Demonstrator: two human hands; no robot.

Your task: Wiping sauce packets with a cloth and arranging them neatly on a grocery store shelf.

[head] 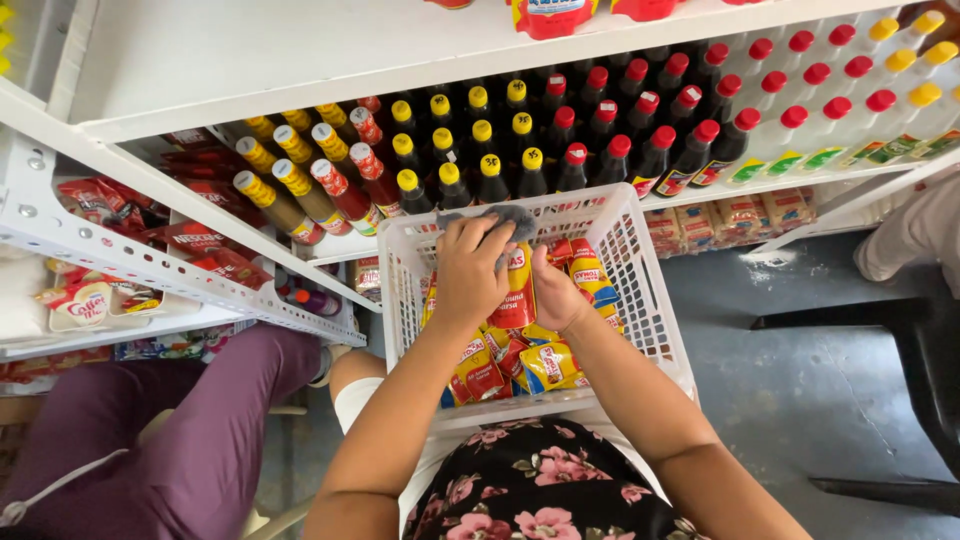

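— Grip check: your left hand (470, 272) presses a grey cloth (510, 222) on the pouch (518, 290); your right hand (556, 297) clasps it from the right side.

— And how does it lie?

— Upright, long axis vertical, between both hands over the white basket (640, 290). Beyond stands the shelf (300, 60) of bottles (560, 150).
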